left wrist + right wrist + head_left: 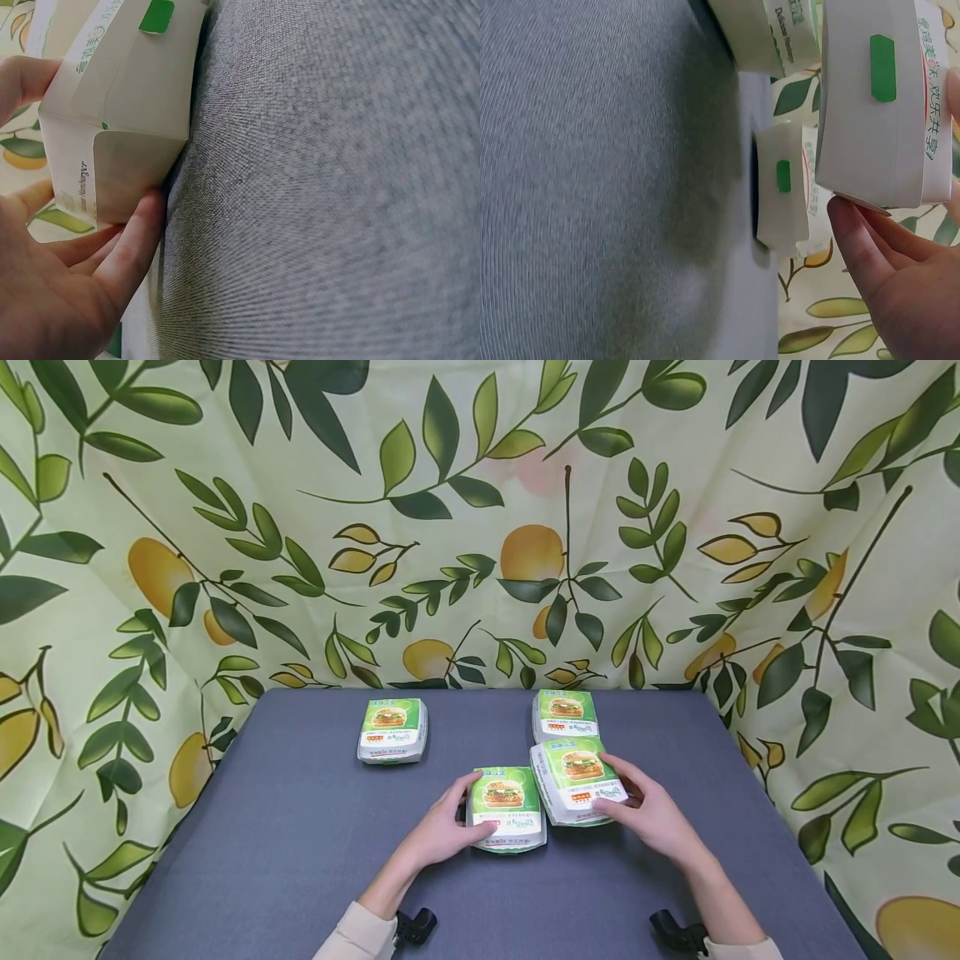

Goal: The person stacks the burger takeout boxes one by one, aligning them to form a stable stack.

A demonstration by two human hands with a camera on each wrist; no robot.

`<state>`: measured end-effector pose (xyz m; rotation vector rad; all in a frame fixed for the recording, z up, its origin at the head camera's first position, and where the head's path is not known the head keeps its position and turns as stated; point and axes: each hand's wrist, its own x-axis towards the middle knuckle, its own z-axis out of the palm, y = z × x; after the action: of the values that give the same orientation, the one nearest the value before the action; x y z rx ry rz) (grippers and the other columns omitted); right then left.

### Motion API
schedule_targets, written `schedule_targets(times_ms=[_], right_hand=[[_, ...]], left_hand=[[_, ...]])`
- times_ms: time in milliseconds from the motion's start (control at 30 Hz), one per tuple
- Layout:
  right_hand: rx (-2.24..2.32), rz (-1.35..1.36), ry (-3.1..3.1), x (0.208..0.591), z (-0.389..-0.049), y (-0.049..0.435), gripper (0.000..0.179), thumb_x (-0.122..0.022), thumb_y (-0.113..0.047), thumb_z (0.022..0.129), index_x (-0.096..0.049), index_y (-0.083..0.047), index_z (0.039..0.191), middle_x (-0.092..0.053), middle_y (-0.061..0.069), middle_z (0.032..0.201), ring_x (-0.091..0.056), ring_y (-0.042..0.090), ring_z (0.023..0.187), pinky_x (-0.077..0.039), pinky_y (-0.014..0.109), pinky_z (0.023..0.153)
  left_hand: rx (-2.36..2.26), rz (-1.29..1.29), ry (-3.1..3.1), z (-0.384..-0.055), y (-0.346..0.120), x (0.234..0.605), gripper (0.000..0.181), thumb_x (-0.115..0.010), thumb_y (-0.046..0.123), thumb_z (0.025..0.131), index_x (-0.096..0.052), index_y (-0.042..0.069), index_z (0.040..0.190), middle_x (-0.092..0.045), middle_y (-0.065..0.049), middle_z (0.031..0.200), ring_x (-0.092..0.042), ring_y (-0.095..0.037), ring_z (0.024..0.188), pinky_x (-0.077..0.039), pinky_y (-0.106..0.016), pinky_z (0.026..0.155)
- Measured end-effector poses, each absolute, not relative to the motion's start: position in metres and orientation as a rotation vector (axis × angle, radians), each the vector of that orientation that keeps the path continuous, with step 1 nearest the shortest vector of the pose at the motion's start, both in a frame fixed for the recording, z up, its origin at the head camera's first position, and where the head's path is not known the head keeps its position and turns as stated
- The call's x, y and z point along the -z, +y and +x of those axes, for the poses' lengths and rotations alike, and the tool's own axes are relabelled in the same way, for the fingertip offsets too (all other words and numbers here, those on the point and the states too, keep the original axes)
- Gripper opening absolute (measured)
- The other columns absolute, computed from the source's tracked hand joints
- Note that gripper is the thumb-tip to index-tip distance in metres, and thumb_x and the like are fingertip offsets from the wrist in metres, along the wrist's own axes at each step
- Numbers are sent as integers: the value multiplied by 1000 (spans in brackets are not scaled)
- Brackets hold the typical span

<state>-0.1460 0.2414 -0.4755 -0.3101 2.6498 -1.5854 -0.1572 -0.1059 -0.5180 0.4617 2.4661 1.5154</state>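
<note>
My left hand [441, 828] grips a green-and-white hamburger box [512, 814], thumb on the near left side and fingers round the far left. In the left wrist view this box [142, 90] sits on or very close to the cloth. A second hamburger box [573, 781] is held by its right side in my right hand [654, 817], slightly tilted. The right wrist view has that box [874, 112] raised off the table, with fingertips beneath its edge. It is just right of the left hand's box; whether the two touch cannot be told.
Behind the raised box stands another hamburger box [566, 717], partly covered by it. One more hamburger box [392, 731] lies at the back left. A dark grey cloth covers the table [300, 827], and a leaf-and-fruit-patterned curtain [450, 543] hangs behind its far edge.
</note>
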Motion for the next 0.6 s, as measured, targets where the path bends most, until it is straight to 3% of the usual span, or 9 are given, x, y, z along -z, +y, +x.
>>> schedule_targets(times_ms=[600], right_hand=[[1619,-368,2586,470,-141,220,76,-80,-24,90,-42,-9,154,-53,18,138,-57,27,106,-52,27,81]], left_hand=[[-1517,473,2466,-155,-104,513,83,-79,39,89,-37,18,157,-43,-18,149,-51,-29,129,-53,-39,93]])
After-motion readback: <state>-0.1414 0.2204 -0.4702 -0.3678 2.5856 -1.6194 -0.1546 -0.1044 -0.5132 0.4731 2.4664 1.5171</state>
